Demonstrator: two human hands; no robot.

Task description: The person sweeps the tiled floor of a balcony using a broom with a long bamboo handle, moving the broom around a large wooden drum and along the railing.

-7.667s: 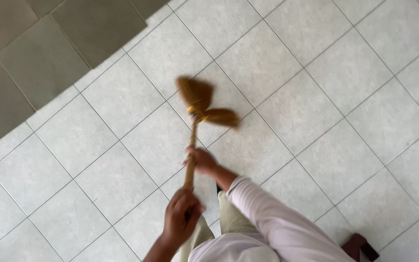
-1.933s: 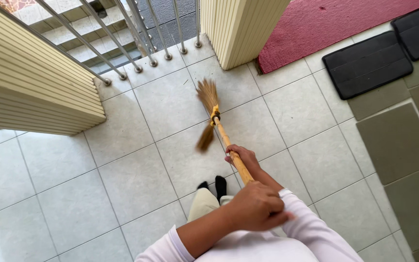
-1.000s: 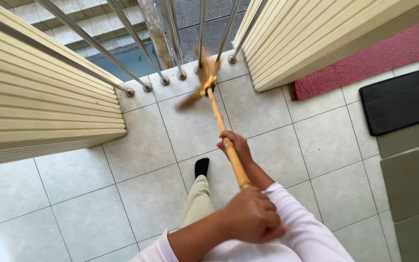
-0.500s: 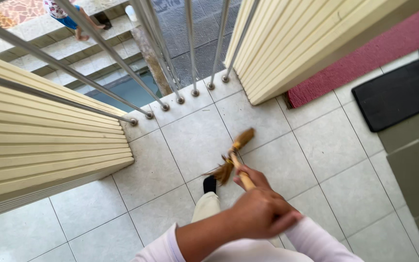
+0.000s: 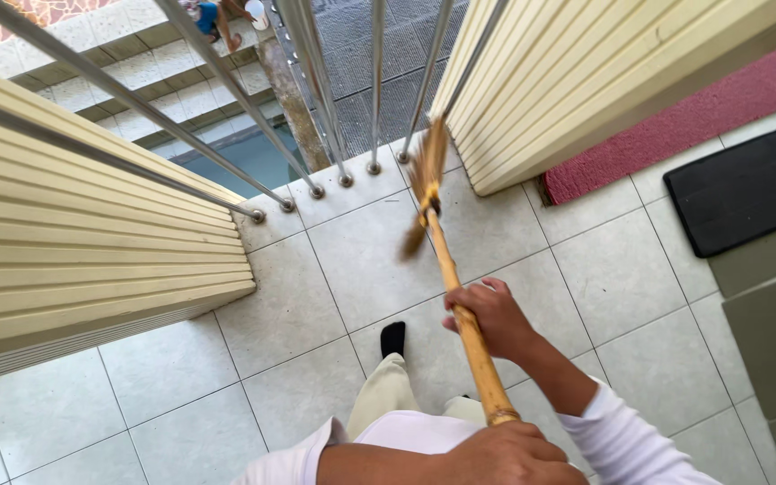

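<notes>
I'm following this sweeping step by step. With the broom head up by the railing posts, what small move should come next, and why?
Probably a short push of the broom outward between the railing bars. Its bristles already sit on the tiled floor at the open edge, between the two ribbed cream panels. The right hand holds mid-handle and the left hand the top end, so a small forward flick looks easy.
</notes>
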